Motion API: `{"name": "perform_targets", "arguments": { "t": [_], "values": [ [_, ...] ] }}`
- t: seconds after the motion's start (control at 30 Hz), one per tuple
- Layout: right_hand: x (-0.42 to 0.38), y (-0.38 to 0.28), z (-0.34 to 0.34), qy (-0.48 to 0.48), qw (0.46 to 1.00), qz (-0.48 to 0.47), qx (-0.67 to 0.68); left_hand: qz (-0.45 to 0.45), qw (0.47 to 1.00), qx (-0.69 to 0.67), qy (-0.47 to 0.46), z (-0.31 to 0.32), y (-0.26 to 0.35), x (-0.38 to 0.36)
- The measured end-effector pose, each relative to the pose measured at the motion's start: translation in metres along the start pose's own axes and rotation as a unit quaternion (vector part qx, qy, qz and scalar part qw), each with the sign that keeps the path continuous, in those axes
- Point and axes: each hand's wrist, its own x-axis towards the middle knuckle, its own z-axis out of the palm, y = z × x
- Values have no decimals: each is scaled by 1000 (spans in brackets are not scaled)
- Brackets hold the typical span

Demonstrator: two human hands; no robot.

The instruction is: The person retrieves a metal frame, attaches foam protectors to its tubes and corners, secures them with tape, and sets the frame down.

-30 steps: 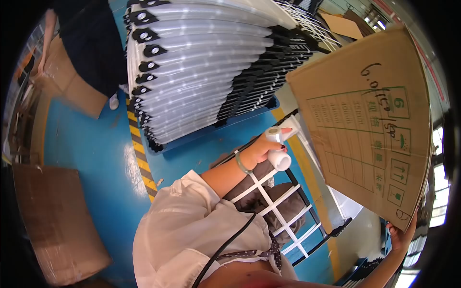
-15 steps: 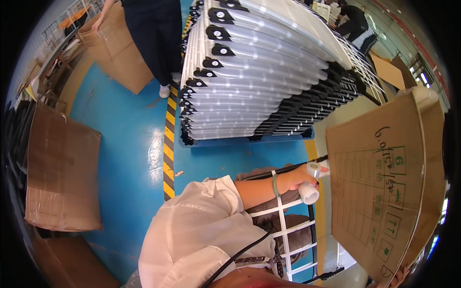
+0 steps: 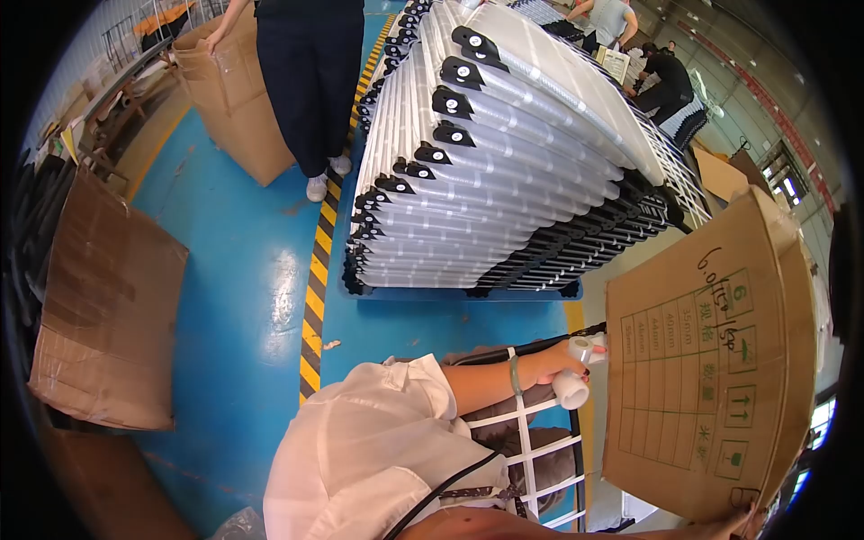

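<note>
A large cardboard box with green printing and black handwriting stands tilted at the right. My left hand, green bracelet on its wrist and white sleeve behind it, grips a white tape roll right at the box's left edge. Only part of my right hand shows at the bottom right, holding the box's lower corner. Below my left forearm lies a white wire grid rack over grey fabric.
A tall stack of white panels with black end caps sits on a pallet ahead. A yellow-black stripe crosses the blue floor. Flattened cardboard lies left. A person in dark trousers holds another carton; more people work far back.
The view has swung left, so the panel stack and floor cardboard show more fully. The box now sits lower and more upright. My left hand stays at its edge with the roll.
</note>
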Motion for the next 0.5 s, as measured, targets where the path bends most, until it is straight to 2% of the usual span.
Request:
{"name": "perform_targets", "arguments": {
  "t": [0.1,0.33,0.37,0.4,0.43,0.5],
  "values": [
    [31,-14,7,19,999,-31,37,-20,1000,11,-11,0,6,-5],
    [103,-39,43,64,979,-107,158,6,1000,-2,11,1,4,-2],
    [118,-37,45,32,982,-160,95,1,1000,1,15,3,6,-2],
    [126,-40,47,103,993,-42,-42,-4,1000,0,12,2,5,-1],
    [135,-43,59,78,992,-93,-26,-13,1000,0,3,-1,4,0],
    [148,-45,82,11,993,-105,59,-5,1000,16,19,6,3,0]
  ]
}}
